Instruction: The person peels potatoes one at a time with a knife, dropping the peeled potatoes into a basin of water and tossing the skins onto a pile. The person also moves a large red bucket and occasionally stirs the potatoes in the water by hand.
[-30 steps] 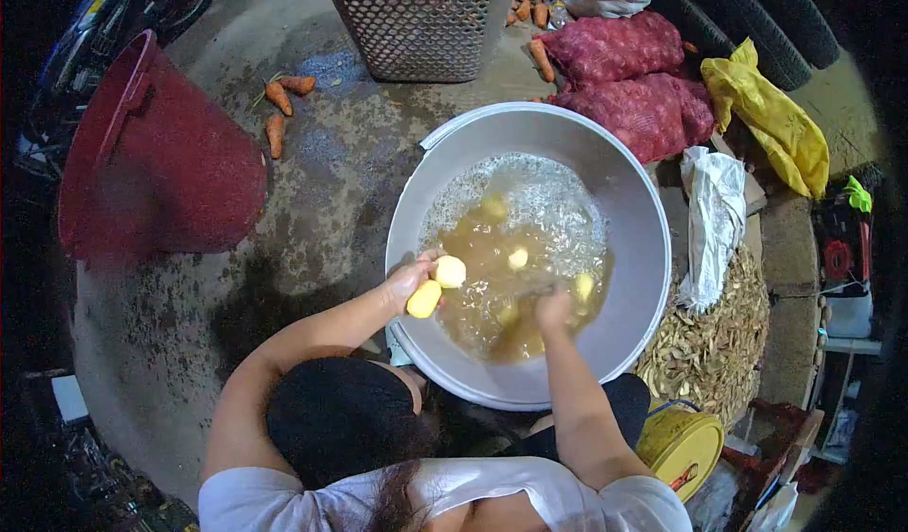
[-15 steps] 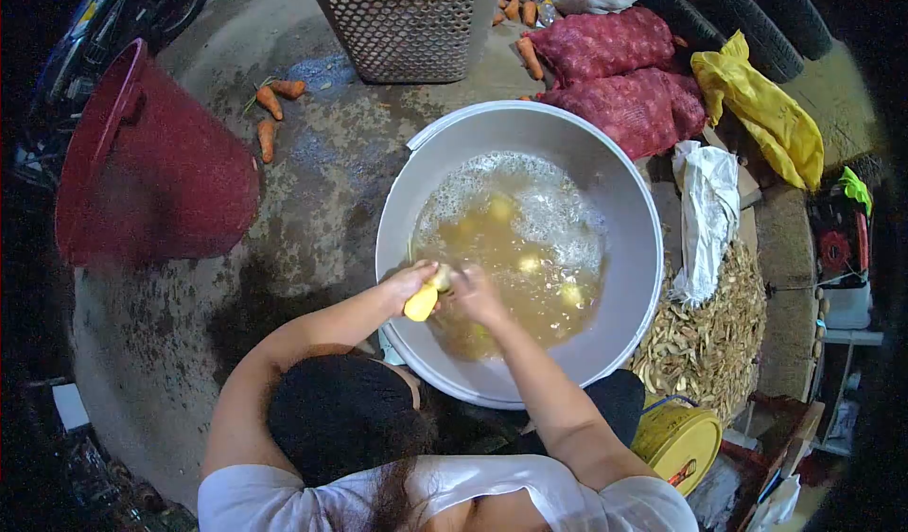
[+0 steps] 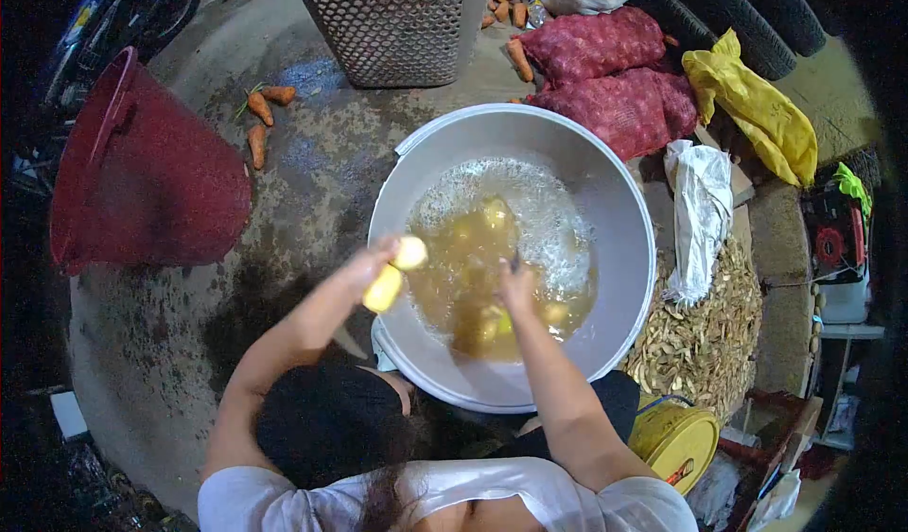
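My left hand [image 3: 376, 260], blurred by motion, is over the left rim of a big grey tub [image 3: 386, 191]. Its fingers are closed around a pale peeled potato [image 3: 410, 253] and a yellower, rounded piece [image 3: 382, 289] that looks like another potato. My right hand [image 3: 515, 291] is over the cloudy brown water inside the tub, closed on a slim dark tool [image 3: 515, 261] whose far end I cannot make out. Several potatoes lie in the foamy water, one near the far side [image 3: 494, 212] and others close to my right hand.
A red bucket [image 3: 151, 173] lies tilted at left, near loose carrots [image 3: 259, 108]. Beyond the tub stands a grey perforated basket [image 3: 397, 40]. Red mesh sacks [image 3: 615, 106], a white sack [image 3: 700, 210], a heap of peelings [image 3: 709, 333] and a yellow pail [image 3: 676, 442] line the right.
My left hand has moved left and up, carrying the potato and yellow piece from inside the tub to its rim. My right hand has moved right, away from the left, over the water.
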A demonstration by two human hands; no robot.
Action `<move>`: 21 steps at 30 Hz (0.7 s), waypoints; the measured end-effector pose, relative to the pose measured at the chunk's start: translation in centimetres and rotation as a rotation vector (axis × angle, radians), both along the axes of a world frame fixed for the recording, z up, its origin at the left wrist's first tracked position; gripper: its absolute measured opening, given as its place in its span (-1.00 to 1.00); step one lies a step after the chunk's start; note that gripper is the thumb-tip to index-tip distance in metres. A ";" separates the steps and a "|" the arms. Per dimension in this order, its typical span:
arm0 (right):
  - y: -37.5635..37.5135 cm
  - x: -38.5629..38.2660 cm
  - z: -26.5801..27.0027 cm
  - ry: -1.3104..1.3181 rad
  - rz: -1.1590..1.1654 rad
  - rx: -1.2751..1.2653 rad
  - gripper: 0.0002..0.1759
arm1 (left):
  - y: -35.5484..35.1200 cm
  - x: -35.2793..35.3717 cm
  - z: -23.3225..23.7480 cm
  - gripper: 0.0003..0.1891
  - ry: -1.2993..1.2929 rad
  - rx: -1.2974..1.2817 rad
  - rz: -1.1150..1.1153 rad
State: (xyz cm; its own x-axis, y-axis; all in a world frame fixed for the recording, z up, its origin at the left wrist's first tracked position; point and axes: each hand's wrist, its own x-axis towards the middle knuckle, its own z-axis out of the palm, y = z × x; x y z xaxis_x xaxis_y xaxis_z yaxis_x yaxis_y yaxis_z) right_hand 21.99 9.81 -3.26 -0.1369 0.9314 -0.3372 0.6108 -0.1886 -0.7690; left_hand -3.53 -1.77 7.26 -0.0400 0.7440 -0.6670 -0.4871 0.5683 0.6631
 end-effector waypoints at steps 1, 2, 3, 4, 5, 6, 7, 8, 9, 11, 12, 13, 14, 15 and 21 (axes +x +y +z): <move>1.2 2.4 -1.2 -0.188 0.040 0.053 -0.61 | 0.7 -1.5 3.0 -0.65 0.161 0.028 0.105; 1.6 4.1 -0.1 -0.293 0.024 0.050 -0.60 | 0.7 -4.2 4.3 -0.65 0.450 0.146 0.152; 1.9 5.6 1.0 -0.397 0.009 0.046 -0.58 | 0.3 -5.0 10.3 -0.66 0.610 0.188 0.261; 2.4 7.3 0.7 -0.490 0.027 -0.007 -0.57 | -0.4 -11.1 8.7 -0.66 1.112 0.583 0.197; 2.7 9.1 -0.2 -0.584 0.045 -0.060 -0.56 | -0.8 -12.8 13.1 -0.68 1.166 0.463 0.418; 2.5 10.4 -1.0 -0.582 0.048 -0.056 -0.56 | -2.1 -15.9 15.5 -0.70 1.319 0.412 0.613; 2.2 11.6 -2.0 -0.609 0.105 -0.053 -0.55 | -3.2 -21.6 16.6 -0.66 1.854 0.487 0.706; 2.0 12.7 -3.1 -0.636 0.163 -0.051 -0.54 | -4.4 -23.4 20.0 -0.62 2.147 0.370 0.783; 2.1 13.5 -4.6 -0.707 0.232 -0.254 -0.52 | -4.9 -23.2 23.1 -0.59 2.150 0.292 0.874; 0.9 13.9 -5.7 -0.659 0.199 -0.181 -0.54 | -6.2 -25.3 27.0 -0.54 2.300 0.054 0.942; 0.2 14.0 -6.4 -0.611 0.164 -0.110 -0.54 | -8.0 -29.3 28.0 -0.52 2.443 -0.113 0.913; 0.0 14.5 -7.9 -0.580 0.131 -0.209 -0.50 | -10.6 -33.7 28.7 -0.51 2.512 -0.154 0.837; -0.2 14.0 -7.2 -0.576 0.126 -0.210 -0.50 | -12.4 -36.7 29.4 -0.50 2.578 -0.196 0.757; -0.7 13.5 -6.4 -0.584 0.100 -0.241 -0.49 | -13.1 -37.0 30.7 -0.51 2.479 -0.488 0.731; -2.7 10.8 -2.7 -0.393 -0.103 -0.567 -0.59 | -19.3 -46.9 28.9 -0.54 2.297 -0.584 0.484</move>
State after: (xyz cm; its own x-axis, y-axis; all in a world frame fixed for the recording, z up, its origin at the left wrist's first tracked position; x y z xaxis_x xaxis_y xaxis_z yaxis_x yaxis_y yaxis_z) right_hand 32.79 7.12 -5.99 0.1747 0.5986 -0.7818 0.7813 -0.5675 -0.2600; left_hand -50.40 -21.06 36.12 -0.7336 0.2985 0.6105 0.3728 0.9279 -0.0058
